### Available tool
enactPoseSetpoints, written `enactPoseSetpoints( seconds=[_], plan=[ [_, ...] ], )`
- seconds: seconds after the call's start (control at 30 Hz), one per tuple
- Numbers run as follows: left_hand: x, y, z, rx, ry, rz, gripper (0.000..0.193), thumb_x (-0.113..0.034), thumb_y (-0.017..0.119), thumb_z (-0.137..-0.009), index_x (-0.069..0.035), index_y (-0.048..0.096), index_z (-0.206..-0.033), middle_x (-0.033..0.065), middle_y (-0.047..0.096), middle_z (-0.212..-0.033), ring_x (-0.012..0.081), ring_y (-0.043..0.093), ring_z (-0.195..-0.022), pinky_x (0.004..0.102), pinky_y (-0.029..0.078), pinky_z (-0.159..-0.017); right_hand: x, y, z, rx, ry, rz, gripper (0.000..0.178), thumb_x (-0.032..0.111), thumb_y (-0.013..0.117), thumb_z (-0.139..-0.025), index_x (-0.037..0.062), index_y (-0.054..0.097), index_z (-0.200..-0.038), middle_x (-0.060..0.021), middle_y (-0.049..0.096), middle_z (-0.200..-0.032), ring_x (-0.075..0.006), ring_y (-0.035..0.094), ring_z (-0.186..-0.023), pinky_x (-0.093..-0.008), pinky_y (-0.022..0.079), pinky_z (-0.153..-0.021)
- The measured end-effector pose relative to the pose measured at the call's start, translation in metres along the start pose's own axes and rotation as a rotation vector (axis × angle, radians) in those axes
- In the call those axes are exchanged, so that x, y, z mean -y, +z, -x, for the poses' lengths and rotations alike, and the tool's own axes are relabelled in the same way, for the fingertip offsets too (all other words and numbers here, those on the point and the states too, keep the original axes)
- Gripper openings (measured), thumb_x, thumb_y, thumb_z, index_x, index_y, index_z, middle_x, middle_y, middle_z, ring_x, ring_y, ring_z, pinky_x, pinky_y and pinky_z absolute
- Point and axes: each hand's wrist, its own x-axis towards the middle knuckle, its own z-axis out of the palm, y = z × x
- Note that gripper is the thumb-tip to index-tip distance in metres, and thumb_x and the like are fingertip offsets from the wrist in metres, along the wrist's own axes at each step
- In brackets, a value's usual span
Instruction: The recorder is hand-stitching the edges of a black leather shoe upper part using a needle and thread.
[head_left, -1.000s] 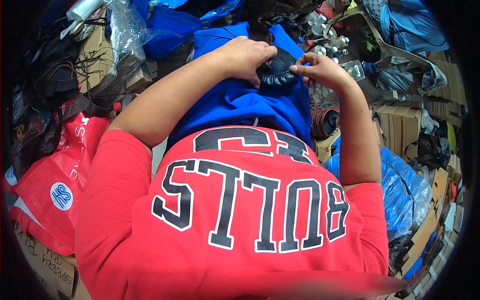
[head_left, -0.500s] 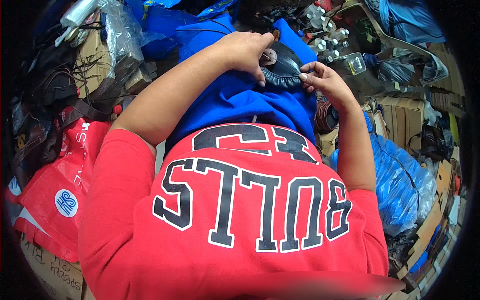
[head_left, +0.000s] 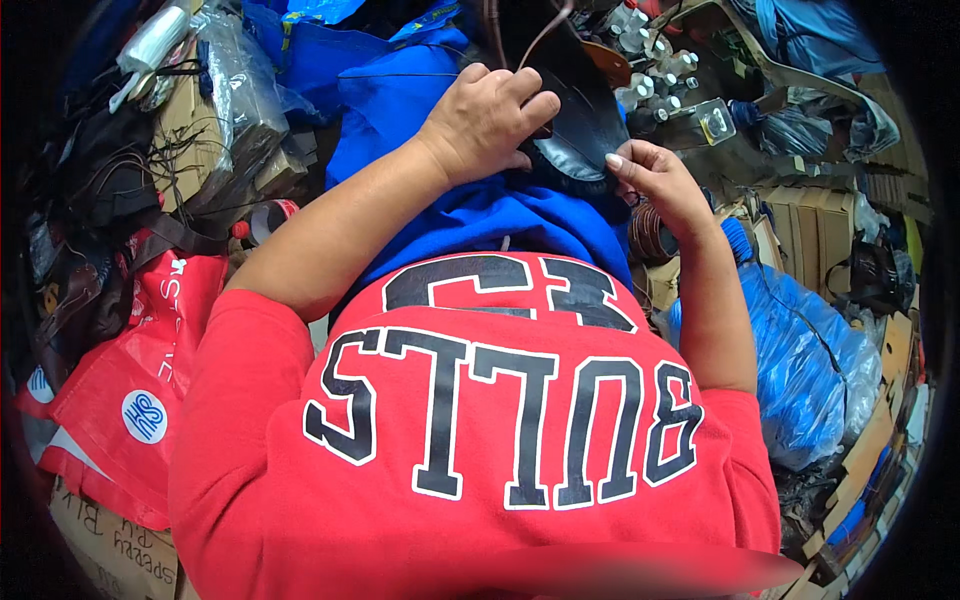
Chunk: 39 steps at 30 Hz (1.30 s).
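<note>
A black leather shoe upper (head_left: pixel 583 130) lies over my lap, on blue cloth (head_left: pixel 385 115). At its right edge my right hand (head_left: pixel 655 180) pinches the leather between thumb and fingertips. My left hand (head_left: pixel 495 118) is closed at the upper's left side, fingers curled and thumb low against it. What sits inside those fingers is hidden. Thin brown laces (head_left: pixel 545 38) rise from the upper's far end. A fine dark thread (head_left: pixel 400 75) stretches to the left from near my left hand.
Small bottles (head_left: pixel 660 80) crowd the far right, beside a clear jar (head_left: pixel 700 125). Blue plastic-wrapped goods (head_left: pixel 790 360) and cardboard (head_left: pixel 810 230) are piled at right. A red bag (head_left: pixel 135 350) and a plastic-covered carton (head_left: pixel 190 140) lie at left.
The upper has turned and shifted, so its gathered edge shows less and its far end with brown laces now shows. My left hand has curled and turned back-up; my right keeps its pinch.
</note>
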Motion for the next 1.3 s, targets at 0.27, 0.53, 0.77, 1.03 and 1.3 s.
enactPoseSetpoints(
  seconds=[0.27,0.53,0.77,1.03,1.3],
  plan=[
    [0.021,0.013,-0.004,0.041,-0.029,0.141,0.022,-0.016,0.07,-0.067,-0.01,0.054,-0.08,0.0067,0.055,-0.081,0.0288,0.06,-0.073,0.0389,0.046,-0.064,-0.036,0.002,0.012,-0.057,-0.102,-0.187,0.024,0.026,0.063,-0.088,0.0081,0.053,-0.076,0.0047,0.048,-0.068,-0.0058,0.042,-0.065,-0.0216,0.033,-0.061],
    [0.012,-0.01,-0.011,0.115,-0.211,0.033,0.049,-0.023,0.08,-0.06,-0.01,0.057,-0.102,0.0082,0.057,-0.103,0.0295,0.062,-0.088,0.0385,0.051,-0.072,-0.016,0.008,-0.012,-0.109,-0.171,0.202,0.024,0.027,0.061,-0.089,0.0041,0.056,-0.082,0.0043,0.047,-0.068,-0.0052,0.041,-0.066,-0.0222,0.035,-0.06],
    [-0.026,0.007,-0.002,0.286,0.049,0.237,0.036,-0.034,0.072,-0.07,-0.009,0.057,-0.091,0.0098,0.058,-0.08,0.0279,0.062,-0.075,0.0383,0.047,-0.066,0.011,-0.006,-0.039,0.142,-0.107,0.327,0.022,0.025,0.061,-0.09,0.0037,0.06,-0.085,0.0055,0.051,-0.069,-0.0048,0.044,-0.065,-0.0218,0.038,-0.059],
    [-0.024,0.02,0.004,0.174,0.072,0.218,0.031,-0.027,0.072,-0.069,-0.008,0.057,-0.089,0.0088,0.057,-0.078,0.0259,0.061,-0.074,0.037,0.045,-0.063,0.013,-0.017,-0.026,-0.49,-0.419,0.528,0.023,0.028,0.064,-0.085,0.0064,0.067,-0.093,-0.0009,0.06,-0.079,-0.0146,0.054,-0.072,-0.0289,0.042,-0.064],
    [-0.029,0.024,0.007,0.15,0.041,0.191,0.025,-0.018,0.068,-0.068,-0.009,0.057,-0.089,0.0081,0.056,-0.077,0.0248,0.061,-0.071,0.0358,0.044,-0.064,0.025,0.012,-0.003,-0.308,-0.297,0.654,0.037,0.035,0.062,-0.085,-0.0017,0.061,-0.076,-0.0116,0.053,-0.062,-0.0187,0.048,-0.056,-0.033,0.041,-0.055]
  ],
)
